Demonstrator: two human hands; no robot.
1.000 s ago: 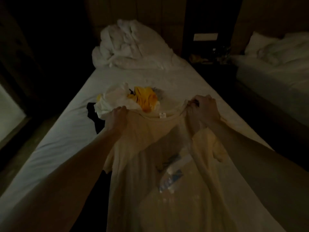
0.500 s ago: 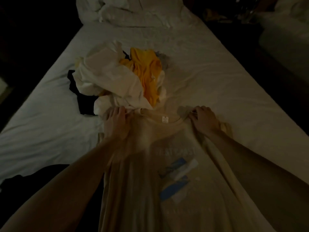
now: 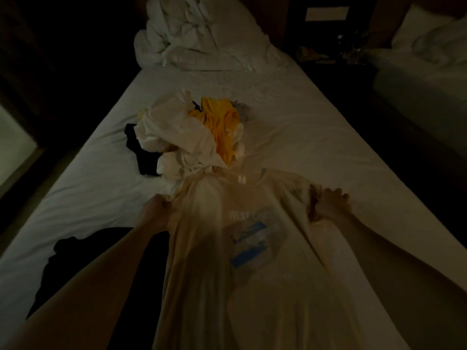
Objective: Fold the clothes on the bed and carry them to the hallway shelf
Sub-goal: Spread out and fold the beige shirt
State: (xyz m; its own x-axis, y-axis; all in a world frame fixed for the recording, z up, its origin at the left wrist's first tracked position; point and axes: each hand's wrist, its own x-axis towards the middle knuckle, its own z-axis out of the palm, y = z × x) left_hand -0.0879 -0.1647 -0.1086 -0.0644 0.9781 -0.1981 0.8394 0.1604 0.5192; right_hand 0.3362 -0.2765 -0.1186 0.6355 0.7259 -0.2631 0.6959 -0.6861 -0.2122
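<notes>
The bed (image 3: pixel 290 127) carries a cream shirt (image 3: pixel 252 274) at its near edge, a clothes pile (image 3: pixel 192 140) mid-bed, a black garment (image 3: pixel 75 261) near the left edge, and a duvet (image 3: pixel 197 36) at the far end.

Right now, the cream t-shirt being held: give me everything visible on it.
The cream t-shirt lies spread lengthwise on the white bed sheet, collar away from the camera. It looks like thin, soft knit. A small white neck label sits inside the round collar; pale lettering and a blue-and-white graphic show faintly on the chest. The left hand grips the left shoulder edge, the right hand bunches the right sleeve area. The collar end touches the pile of unfolded clothes. Its hem is out of frame.
</notes>
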